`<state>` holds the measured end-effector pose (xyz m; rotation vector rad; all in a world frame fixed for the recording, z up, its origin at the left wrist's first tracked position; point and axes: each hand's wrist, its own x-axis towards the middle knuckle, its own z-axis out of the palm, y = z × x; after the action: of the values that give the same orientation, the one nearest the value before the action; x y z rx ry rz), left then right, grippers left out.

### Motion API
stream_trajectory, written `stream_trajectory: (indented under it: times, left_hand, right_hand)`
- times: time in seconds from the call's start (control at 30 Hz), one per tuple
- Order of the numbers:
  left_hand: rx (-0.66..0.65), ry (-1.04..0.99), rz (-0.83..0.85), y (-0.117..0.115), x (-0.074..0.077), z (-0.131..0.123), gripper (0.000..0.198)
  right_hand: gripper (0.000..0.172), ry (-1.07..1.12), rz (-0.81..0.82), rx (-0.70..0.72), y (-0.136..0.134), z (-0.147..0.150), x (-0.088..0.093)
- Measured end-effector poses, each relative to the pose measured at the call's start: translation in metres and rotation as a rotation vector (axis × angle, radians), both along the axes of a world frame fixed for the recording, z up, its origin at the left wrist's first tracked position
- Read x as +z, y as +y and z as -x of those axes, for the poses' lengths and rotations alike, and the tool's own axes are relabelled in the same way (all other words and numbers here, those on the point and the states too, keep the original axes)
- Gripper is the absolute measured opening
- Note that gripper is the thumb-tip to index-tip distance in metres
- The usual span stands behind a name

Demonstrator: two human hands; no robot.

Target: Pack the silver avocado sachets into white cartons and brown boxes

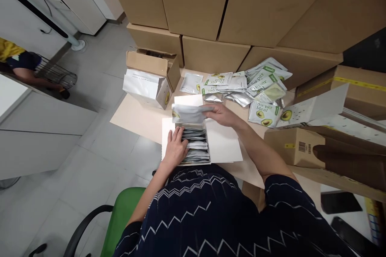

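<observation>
An open white carton (224,142) lies at the table's front edge, its flaps spread, with a row of upright sachets (196,144) inside. My right hand (221,114) is closed on the right end of a pale sachet (188,113), held above the carton's far end. My left hand (175,146) rests on the left side of the row, fingers lying over the packed sachets and apart from one another. Beyond the right hand spreads a loose pile of "Super Meal" sachets (263,82) printed with avocados.
Stacked brown boxes (194,4) wall off the table's back. A white box (144,86) stands at the back left beside an open brown box (173,72). More cartons (301,144) crowd the right. A green chair (123,217) is behind me; another person's arm (33,78) shows far left.
</observation>
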<state>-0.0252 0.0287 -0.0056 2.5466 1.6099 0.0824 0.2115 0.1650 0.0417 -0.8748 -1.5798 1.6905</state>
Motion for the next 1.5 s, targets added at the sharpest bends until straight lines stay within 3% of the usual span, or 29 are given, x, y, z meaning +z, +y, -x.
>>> stream_trajectory:
  times: [0.1,0.2,0.33,0.47,0.83,1.0,1.13,1.3,1.5]
  left_hand:
    - [0.005,-0.002,0.003,0.0,0.001,0.0,0.018]
    - [0.006,-0.002,-0.004,0.0,0.001,0.0,0.018]
    - [0.001,0.003,-0.02,0.0,0.001,-0.001,0.017]
    - [-0.001,0.006,-0.022,0.0,0.002,-0.001,0.017]
    - [0.003,0.011,-0.009,0.0,0.002,-0.002,0.017]
    - [0.01,0.016,0.015,0.0,0.004,-0.001,0.018]
    - [0.013,-0.002,0.024,-0.001,0.005,-0.002,0.023]
    - [0.038,0.007,0.016,-0.001,0.005,-0.003,0.032]
    - [0.024,0.038,0.06,0.007,0.005,-0.007,0.086]
  right_hand:
    - [0.038,-0.035,0.071,0.029,-0.002,0.006,-0.011]
    - [0.039,-0.034,0.093,0.034,-0.002,0.001,-0.007]
    - [0.034,-0.081,0.003,-0.001,-0.002,-0.013,0.004]
    - [0.03,-0.241,-0.086,0.002,-0.007,-0.009,0.001]
    - [0.025,-0.904,-0.313,0.566,0.002,0.051,-0.01]
    - [0.03,-1.127,-0.27,0.671,0.013,0.079,-0.025]
    - [0.049,-1.032,-0.288,0.737,0.023,0.086,-0.033]
    - [0.049,-0.976,-0.344,0.889,0.027,0.085,-0.034]
    - [0.045,-0.894,-0.375,0.864,0.028,0.089,-0.043]
